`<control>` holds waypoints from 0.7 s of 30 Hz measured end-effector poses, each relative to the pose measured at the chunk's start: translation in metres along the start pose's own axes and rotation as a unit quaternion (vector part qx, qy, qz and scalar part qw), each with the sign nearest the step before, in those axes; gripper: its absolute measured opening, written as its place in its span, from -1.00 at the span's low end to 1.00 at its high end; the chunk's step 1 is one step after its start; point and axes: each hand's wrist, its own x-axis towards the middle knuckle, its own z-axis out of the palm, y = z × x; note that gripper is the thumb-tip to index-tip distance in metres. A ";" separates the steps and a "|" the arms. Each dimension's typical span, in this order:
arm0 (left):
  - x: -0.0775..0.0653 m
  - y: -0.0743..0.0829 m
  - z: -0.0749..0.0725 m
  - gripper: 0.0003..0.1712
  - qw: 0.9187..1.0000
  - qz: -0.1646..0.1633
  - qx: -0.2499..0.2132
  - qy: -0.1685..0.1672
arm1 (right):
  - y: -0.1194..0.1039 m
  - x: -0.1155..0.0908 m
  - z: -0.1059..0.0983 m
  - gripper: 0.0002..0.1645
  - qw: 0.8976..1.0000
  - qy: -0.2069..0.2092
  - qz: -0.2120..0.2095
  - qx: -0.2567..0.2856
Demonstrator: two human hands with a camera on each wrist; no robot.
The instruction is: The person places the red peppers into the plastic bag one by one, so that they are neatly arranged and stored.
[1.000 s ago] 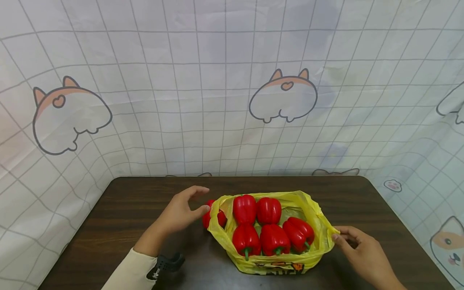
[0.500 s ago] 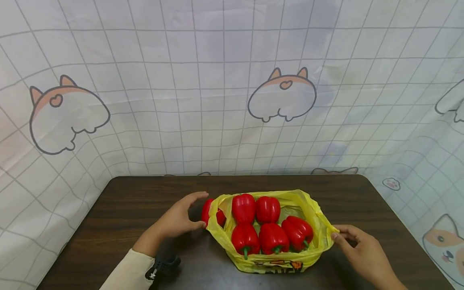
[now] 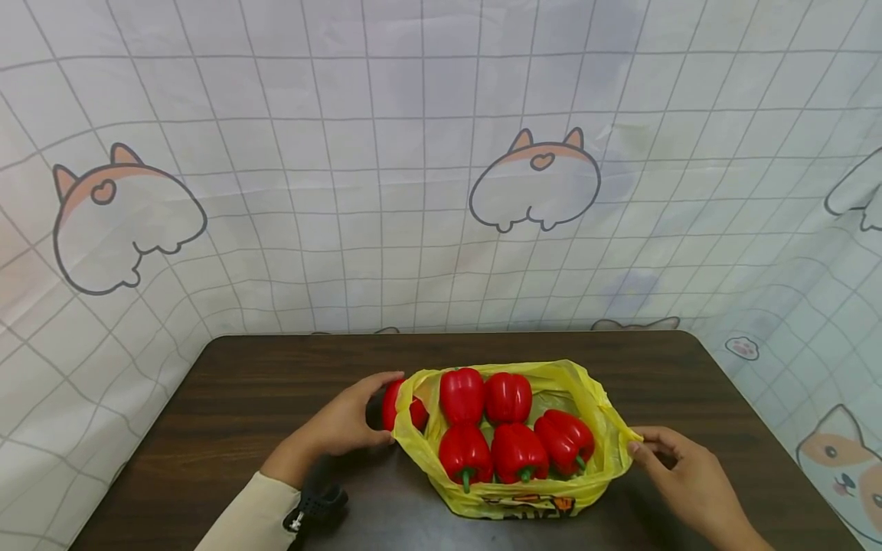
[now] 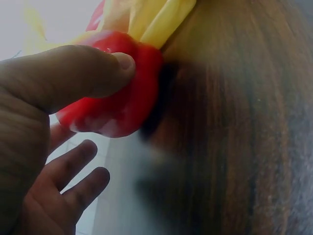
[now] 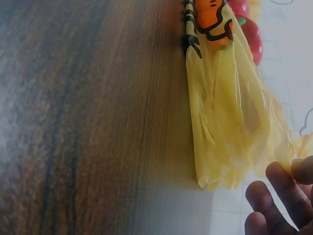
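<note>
My left hand (image 3: 351,417) is around a red bell pepper (image 4: 142,83) at the left side of a yellow plastic bag (image 3: 455,497). In the left wrist view its thumb lies across the pepper's near face; the fingers behind are partly hidden. A strip of the bag's rim crosses this pepper in the head view. Several more red bell peppers (image 3: 521,453), some showing green stems, lie inside the wide-mouthed bag. My right hand (image 3: 692,474) pinches the bag's right edge between thumb and forefinger, its other fingers loosely bent.
The bag stands on a dark wood-grain table (image 3: 276,367). Behind and beside the table hangs a white grid-patterned cloth (image 3: 331,191) with cartoon dogs. A black wristband (image 3: 317,505) sits on the left wrist, at the cream sleeve's end.
My left hand has come in from hovering beside the pepper and closed its thumb and fingers on it. The right hand keeps its pinch on the bag, which has stayed put.
</note>
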 end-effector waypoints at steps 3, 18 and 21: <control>0.000 -0.002 0.002 0.06 1.000 0.000 -0.002 0.005 | 0.000 0.000 0.000 -0.48 1.000 -0.002 0.002 0.000; -0.007 0.006 -0.021 0.03 0.995 -0.029 -0.001 0.097 | 0.001 -0.001 0.001 -0.48 1.000 0.003 0.008 -0.004; -0.007 0.010 -0.030 0.03 0.992 -0.028 0.006 0.121 | 0.001 -0.001 0.002 -0.46 1.000 0.005 0.003 -0.002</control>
